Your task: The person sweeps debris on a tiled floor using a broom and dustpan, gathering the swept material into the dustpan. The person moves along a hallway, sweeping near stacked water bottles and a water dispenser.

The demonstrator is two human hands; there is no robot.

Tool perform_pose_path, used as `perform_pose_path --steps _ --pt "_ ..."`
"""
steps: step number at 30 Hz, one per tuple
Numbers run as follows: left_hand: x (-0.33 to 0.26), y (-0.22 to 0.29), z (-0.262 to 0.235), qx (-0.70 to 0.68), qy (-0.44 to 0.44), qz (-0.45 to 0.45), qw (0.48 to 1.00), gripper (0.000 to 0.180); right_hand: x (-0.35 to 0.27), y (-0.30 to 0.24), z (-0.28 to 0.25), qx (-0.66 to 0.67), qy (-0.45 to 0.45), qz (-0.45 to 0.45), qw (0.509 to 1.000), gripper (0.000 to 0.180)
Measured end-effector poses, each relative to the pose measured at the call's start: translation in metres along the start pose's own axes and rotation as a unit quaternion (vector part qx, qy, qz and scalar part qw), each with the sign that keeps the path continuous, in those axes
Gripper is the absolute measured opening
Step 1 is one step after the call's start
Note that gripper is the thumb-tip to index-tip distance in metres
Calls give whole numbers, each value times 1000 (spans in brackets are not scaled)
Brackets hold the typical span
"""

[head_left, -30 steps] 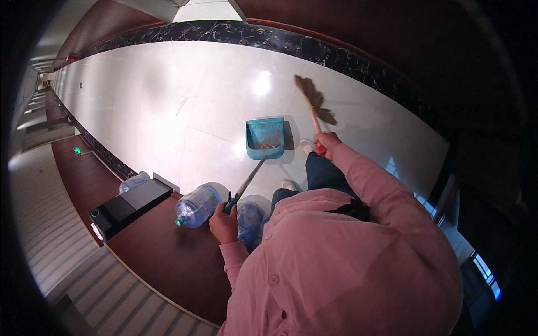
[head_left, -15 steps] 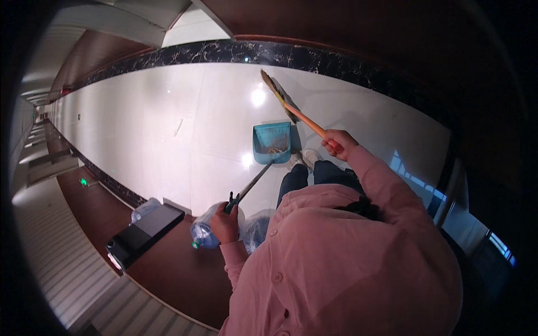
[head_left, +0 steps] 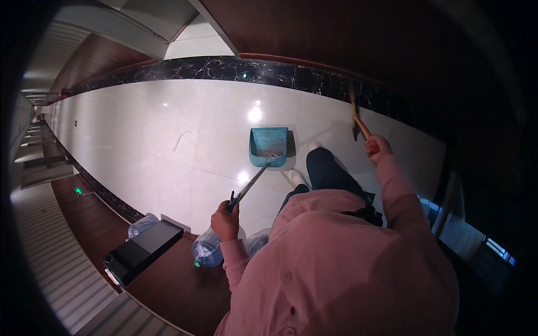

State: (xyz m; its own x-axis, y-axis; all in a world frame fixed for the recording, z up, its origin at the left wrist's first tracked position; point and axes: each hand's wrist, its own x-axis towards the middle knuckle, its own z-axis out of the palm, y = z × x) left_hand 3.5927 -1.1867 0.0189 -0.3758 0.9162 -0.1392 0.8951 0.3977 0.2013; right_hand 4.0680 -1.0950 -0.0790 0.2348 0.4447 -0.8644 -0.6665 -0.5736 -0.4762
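My left hand grips the long grey handle of a teal dustpan, whose tray rests low over the white tiled floor with brown debris in it. My right hand is raised out to the right, closed around the orange handle of a small broom that points up toward the dark wall. My pink sleeves and dark trousers fill the lower middle, with one white shoe beside the dustpan handle.
Large clear water bottles lie on the floor by my left side, next to a black box-shaped device. A black marble skirting runs along the far wall. A corridor stretches off to the left.
My right hand has swung the broom up and out to the right, away from the dustpan. The dustpan stays held in my left hand, and the view has shifted forward.
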Motion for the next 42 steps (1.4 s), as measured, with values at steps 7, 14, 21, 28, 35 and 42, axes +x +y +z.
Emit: perform_pose_path --steps 7,14,21,28,35,42 --pt "36 43 -2 -19 6 -49 999 28 113 -84 -12 88 141 16 986 12" --pt "53 109 -13 -9 13 -130 991 29 168 -112 95 -74 93 106 987 13" --pt "48 137 -19 -61 45 -229 970 29 124 -103 212 -234 -15 136 963 16" --pt "30 143 -20 -88 51 -303 947 27 114 -93 281 -311 -95 151 934 16" --pt "23 114 -4 -123 49 -302 944 27 85 -39 296 -401 -147 143 893 6" --pt "19 88 -2 -81 22 -325 942 28 80 -40 330 -415 -218 202 860 13"
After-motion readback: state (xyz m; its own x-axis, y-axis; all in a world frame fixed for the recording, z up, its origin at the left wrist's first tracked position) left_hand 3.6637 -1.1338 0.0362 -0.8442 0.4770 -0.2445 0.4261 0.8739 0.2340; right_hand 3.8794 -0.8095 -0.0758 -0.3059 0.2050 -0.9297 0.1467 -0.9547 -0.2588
